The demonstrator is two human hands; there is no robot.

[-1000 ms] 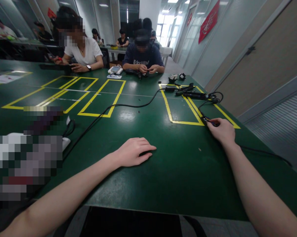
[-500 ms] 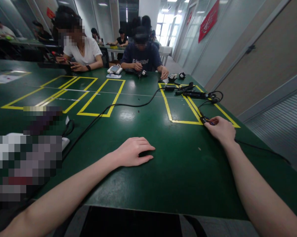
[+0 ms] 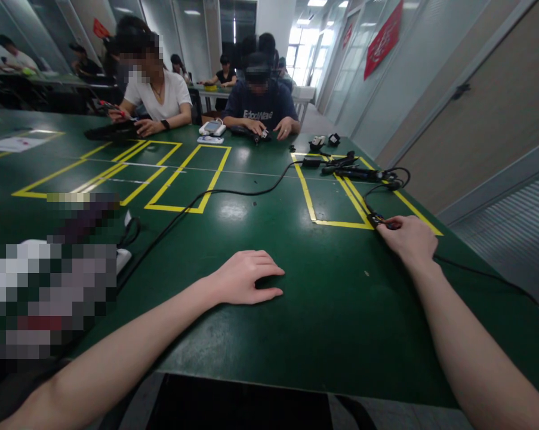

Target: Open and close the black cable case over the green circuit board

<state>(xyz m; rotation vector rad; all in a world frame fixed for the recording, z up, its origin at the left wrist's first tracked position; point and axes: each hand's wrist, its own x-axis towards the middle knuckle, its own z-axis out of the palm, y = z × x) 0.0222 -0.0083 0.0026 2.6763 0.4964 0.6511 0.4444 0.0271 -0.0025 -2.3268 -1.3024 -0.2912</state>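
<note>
My left hand rests palm down on the green table, thumb apart from the fingers, holding nothing. Farther right, my right hand is closed on a small dark device at the front end of a yellow tape outline. My fingers cover part of it, so its exact kind cannot be made out. A thin black cable leads from its far end towards a bundle of black equipment. Another black cable runs off to the right from behind my wrist.
A long black cord crosses the table to a small black box. Blurred-out items lie at the left. Two co-workers sit opposite, one with hands on a dark device. Small black-and-white parts stand at the far right.
The view has shifted slightly, moving everything a little to the right. Across the table, a co-worker's hand has drawn back from the small parts. My hands keep their places.
</note>
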